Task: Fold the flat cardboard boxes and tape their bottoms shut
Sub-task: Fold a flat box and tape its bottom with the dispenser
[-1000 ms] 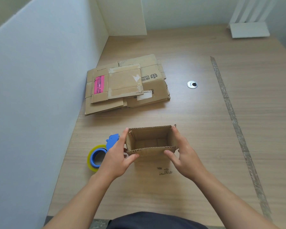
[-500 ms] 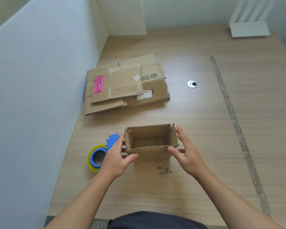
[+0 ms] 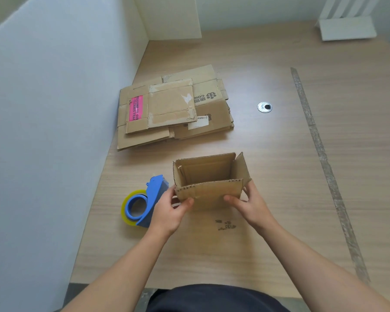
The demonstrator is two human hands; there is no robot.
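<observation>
- The box (image 3: 209,179) sits open side up at the near middle of the table (image 3: 279,199), straight in front of the person. Its inside is bare brown cardboard, and I see no print on its near wall.
- Whether its bottom rests on the table or hangs just above it cannot be told.
- The left hand (image 3: 169,210) grips the box's near left corner, with the thumb pressed on the near wall and the fingers hidden round the side.
- The right hand (image 3: 252,203) grips the near right corner the same way, with the thumb on the near wall and the fingers against the right side.
- The tape dispenser (image 3: 144,201) is blue with a yellowish roll. It lies at 9 o'clock from the box, just beside the left hand.
- The stack of flat cardboard (image 3: 173,113) lies at 11 o'clock from the box, against the white wall (image 3: 54,131).
- A pink label (image 3: 136,108) on the stack carries black capital letters running sideways, too blurred to read in full.
- The letters "CON" are printed upside down beside a small dark logo on a lower sheet.
- A white sticker (image 3: 198,122) on the stack has print too small to read.
- A round metal ring (image 3: 264,107) is set in the table at 1 o'clock from the box.
- Dark smudged marks (image 3: 225,224) at 6 o'clock from the box are not legible.
</observation>
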